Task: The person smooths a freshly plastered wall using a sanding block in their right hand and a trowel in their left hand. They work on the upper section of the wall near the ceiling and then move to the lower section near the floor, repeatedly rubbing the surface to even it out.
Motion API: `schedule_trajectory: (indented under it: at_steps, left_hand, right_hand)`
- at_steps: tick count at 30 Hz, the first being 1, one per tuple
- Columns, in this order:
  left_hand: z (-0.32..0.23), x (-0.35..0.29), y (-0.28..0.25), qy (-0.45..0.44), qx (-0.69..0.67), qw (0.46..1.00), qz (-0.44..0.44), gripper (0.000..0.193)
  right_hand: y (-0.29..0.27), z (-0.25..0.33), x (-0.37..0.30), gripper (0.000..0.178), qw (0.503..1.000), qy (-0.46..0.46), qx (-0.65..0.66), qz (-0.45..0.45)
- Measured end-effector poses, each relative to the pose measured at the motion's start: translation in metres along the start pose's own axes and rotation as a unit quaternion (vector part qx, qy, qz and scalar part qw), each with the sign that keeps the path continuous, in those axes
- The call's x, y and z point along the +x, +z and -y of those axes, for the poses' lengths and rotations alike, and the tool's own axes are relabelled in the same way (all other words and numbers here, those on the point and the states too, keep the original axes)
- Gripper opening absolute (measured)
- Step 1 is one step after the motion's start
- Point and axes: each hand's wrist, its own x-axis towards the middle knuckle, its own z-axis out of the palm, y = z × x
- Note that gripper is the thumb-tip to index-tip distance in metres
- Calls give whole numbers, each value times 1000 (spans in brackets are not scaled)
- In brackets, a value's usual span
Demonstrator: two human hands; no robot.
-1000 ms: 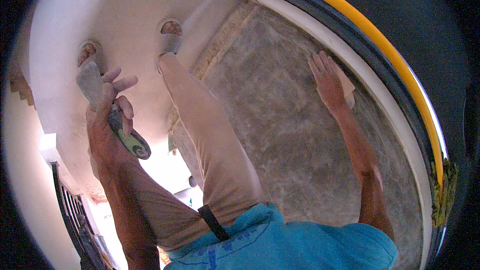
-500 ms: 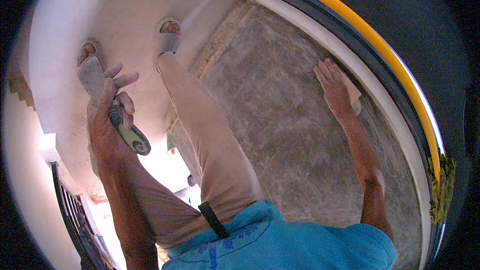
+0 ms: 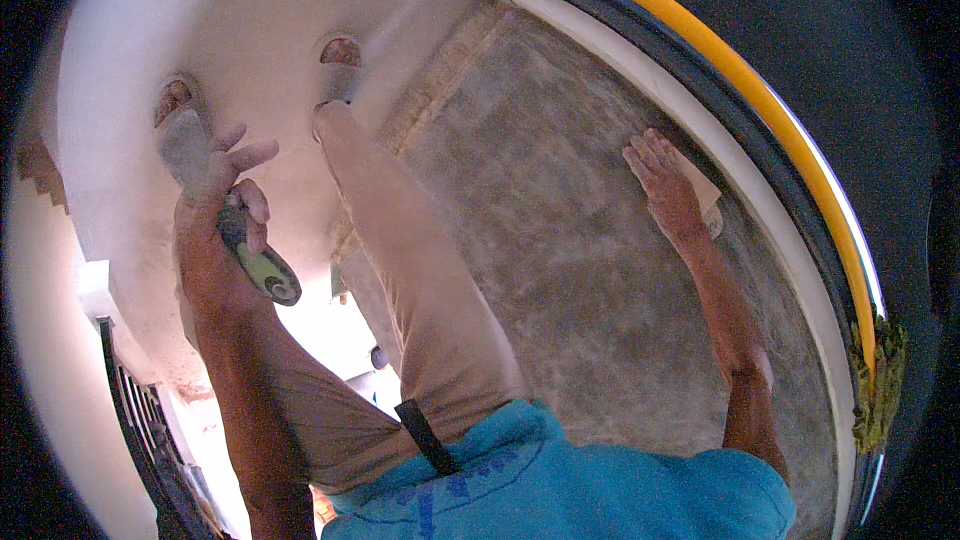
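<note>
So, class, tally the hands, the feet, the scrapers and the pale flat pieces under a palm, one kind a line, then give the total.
Hands: 2 (left hand, right hand)
Feet: 2 (left foot, right foot)
Scraper: 1
Pale flat piece: 1
Total: 6

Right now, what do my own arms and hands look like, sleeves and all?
Your left hand and right hand are both bare, with no glove, ring or watch that I can make out. Your forearms are uncovered too. A short turquoise-blue sleeve shows on the right, ending above the elbow; on the left, no sleeve shows.
</note>
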Motion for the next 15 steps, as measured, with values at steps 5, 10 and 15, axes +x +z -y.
schedule_trajectory:
  at_steps: [5,10,15]
  left_hand:
    - [-6,2,3,-4,11,1000,3,46]
    - [-6,-1,4,-5,1,1000,14,45]
    - [-8,-6,3,-7,5,1000,11,45]
  right_hand:
    - [21,-14,49,71,999,11,20,-44]
    - [45,-22,82,69,999,15,-12,-47]
    - [19,7,18,67,1000,5,-6,-22]
